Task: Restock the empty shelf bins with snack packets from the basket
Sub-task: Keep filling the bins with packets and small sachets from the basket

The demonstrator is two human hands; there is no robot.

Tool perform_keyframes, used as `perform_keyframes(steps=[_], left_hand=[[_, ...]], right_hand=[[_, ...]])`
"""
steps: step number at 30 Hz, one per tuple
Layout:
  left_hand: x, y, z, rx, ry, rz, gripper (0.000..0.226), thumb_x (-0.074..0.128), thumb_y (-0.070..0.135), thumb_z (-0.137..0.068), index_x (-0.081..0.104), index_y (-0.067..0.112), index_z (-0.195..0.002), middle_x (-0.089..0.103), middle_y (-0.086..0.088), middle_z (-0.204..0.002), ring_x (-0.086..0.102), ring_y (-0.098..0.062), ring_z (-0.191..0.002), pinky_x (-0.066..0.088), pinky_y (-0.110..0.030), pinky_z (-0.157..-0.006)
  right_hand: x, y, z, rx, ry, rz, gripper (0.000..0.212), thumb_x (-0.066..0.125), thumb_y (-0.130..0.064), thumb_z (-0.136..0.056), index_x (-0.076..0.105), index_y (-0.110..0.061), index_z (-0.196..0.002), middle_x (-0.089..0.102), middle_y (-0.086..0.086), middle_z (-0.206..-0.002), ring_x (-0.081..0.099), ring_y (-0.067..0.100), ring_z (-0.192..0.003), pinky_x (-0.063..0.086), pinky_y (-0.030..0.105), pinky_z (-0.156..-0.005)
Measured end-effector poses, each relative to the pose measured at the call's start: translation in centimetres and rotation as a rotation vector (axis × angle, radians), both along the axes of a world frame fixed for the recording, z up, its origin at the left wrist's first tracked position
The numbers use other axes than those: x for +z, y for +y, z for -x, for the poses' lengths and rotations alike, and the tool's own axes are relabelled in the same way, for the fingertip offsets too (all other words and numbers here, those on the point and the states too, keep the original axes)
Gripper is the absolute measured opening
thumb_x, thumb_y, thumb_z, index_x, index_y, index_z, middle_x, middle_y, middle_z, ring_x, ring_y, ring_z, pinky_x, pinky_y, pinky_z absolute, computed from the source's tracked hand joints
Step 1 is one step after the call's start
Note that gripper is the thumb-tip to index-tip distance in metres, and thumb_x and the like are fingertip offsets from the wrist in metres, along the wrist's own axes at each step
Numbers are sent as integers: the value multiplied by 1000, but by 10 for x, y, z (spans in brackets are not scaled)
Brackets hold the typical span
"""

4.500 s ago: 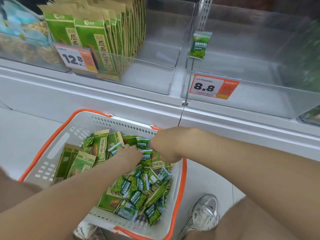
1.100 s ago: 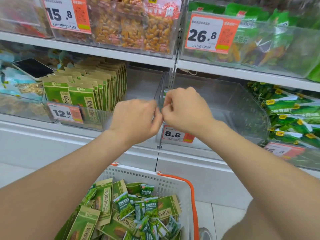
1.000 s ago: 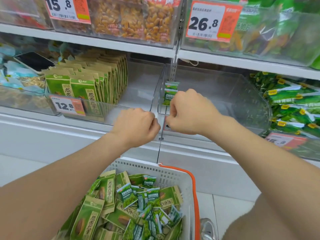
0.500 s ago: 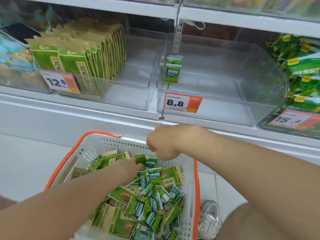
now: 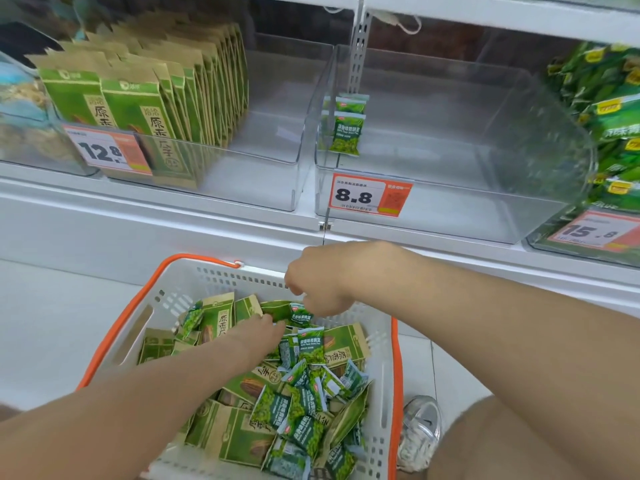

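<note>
To fill the near-empty bin (image 5: 457, 206), the right hand (image 5: 320, 280) pinches a pea packet (image 5: 302, 316) in the basket (image 5: 211, 277); the left hand (image 5: 256, 336), fingers straight, touches others.

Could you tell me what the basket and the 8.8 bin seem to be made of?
The basket looks like matte white moulded plastic, judging by its slotted walls. The 8.8 bin seems clear glossy plastic, perhaps acrylic: its walls are see-through.
</note>
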State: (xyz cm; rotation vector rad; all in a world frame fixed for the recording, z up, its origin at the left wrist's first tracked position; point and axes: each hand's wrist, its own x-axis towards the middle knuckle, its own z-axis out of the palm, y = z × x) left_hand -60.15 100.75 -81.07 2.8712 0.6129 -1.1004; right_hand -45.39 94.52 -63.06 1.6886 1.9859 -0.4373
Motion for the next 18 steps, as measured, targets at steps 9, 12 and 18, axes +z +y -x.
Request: perform_keyframes(steps=[9, 12, 18], left_hand=[[68, 32, -40, 301, -421, 323, 19, 75, 22, -94, 59, 21, -104, 57, 0, -98, 61, -24, -90, 49, -36, -75], [112, 36, -48, 301, -585, 395, 21, 75, 17, -90, 60, 26, -102, 59, 3, -99, 57, -18, -90, 46, -32, -74], [205, 32, -47, 489, -886, 546, 56, 88, 18, -79, 51, 25, -120, 69, -5, -98, 62, -17, -76, 50, -33, -65]], right_hand=[[26, -1, -19, -105, 16, -50, 35, 53, -21, -98, 61, -13, -131, 63, 14, -122, 66, 34, -107, 59, 47, -89], [43, -3, -31, -146, 18, -108, 23, 55, -16, -96, 65, -8, -115, 66, 12, -106, 65, 31, -94, 54, 35, -73], [79, -11, -51, -284, 214, -264, 41, 69, -46, -92, 71, -5, -96, 70, 14, -86, 62, 30, -76, 52, 42, -70]])
